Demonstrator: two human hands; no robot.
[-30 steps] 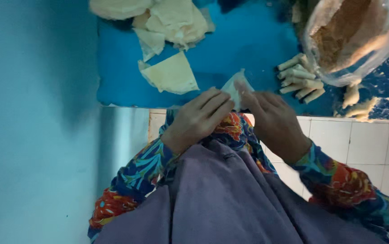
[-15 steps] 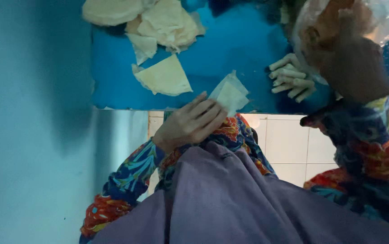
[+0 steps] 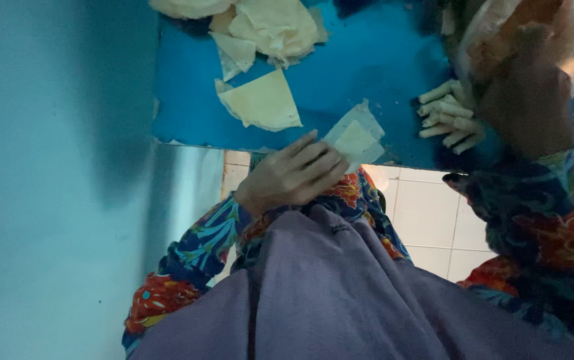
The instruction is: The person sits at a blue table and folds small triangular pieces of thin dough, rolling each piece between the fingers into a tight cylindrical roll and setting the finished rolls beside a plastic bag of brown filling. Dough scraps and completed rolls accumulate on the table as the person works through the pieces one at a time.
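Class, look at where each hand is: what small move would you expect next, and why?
Probably the right hand brings filling from the clear bag to the wrapper. The left hand holds that pale wrapper open at the blue board's edge, while the right hand is at the bag. Rolled pieces lie nearby.

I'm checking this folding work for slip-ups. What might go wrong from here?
The left hand alone pinches the thin pale wrapper sheet at the blue board's edge; it may tear or unfold. The right hand reaches into the clear plastic bag of brown filling, just above the rolled pale pastries, and may knock them.
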